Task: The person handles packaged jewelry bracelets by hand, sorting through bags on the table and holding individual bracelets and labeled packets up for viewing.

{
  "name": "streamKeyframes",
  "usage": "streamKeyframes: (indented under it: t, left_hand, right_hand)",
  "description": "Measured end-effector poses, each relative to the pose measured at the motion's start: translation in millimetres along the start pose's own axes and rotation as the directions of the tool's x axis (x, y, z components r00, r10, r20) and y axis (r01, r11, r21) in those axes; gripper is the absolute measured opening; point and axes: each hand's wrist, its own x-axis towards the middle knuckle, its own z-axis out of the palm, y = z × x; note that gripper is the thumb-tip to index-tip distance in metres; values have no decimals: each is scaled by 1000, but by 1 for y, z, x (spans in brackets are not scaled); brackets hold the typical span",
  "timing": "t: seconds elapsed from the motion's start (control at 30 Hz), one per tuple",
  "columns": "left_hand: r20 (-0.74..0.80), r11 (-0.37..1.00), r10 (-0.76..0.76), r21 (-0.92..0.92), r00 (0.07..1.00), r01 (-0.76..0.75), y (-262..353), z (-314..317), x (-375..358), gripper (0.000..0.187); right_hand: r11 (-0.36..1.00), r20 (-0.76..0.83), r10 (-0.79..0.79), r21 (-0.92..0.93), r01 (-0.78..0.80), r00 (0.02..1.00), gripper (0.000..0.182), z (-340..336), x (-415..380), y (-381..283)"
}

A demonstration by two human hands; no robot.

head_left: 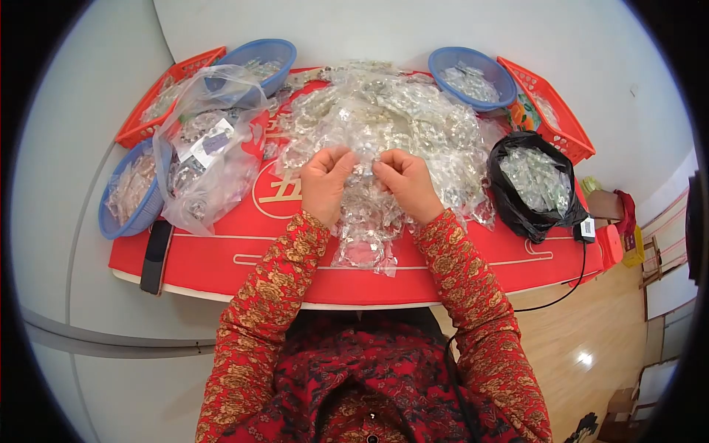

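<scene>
My left hand point(326, 183) and my right hand point(408, 184) face each other over the middle of the table, thumbs and fingers pinched. Between the fingertips is the edge of a small clear plastic bag point(363, 152); its outline blends into the packets behind. A big heap of shiny clear packets point(399, 103) spreads beyond and around both hands. More packets point(367, 247) lie below the hands, close to the table's near edge. What is inside the held bag is too small to make out.
A red-covered table point(207, 266) carries everything. On the left are a clear bag point(229, 193), blue baskets point(151, 207) and a red basket point(133, 131). On the right stand a black bag point(504, 196) of packets, a blue basket point(484, 103), a red basket point(580, 144) and a cabled device point(585, 231).
</scene>
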Motion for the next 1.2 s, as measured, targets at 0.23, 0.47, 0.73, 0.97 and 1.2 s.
streamKeyframes:
  t: [0.23, 0.47, 0.73, 0.97, 1.2]
  left_hand:
    - [14, 1000, -7, 25, 1000, 6, -1, -2, 0, 15]
    - [147, 1000, 15, 21, 989, -19, -1, -6, 3, 17]
    - [300, 799, -232, -484, 925, 357, 20, -3, 4, 19]
    - [294, 934, -279, -140, 914, 330, 8, -8, 1, 13]
    - [187, 982, -189, 43, 964, 185, 7, -5, -1, 9]
  right_hand:
    - [993, -21, -55, 103, 57, 998, 13, 1, 3, 4]
    - [980, -157, -190, 37, 198, 969, 15, 6, 1, 6]
    - [817, -196, -564, -271, 508, 802, 24, -5, 4, 7]
    - [607, -10, -727, -474, 637, 686, 25, -5, 1, -4]
    - [970, -150, -193, 123, 212, 970, 15, 0, -2, -9]
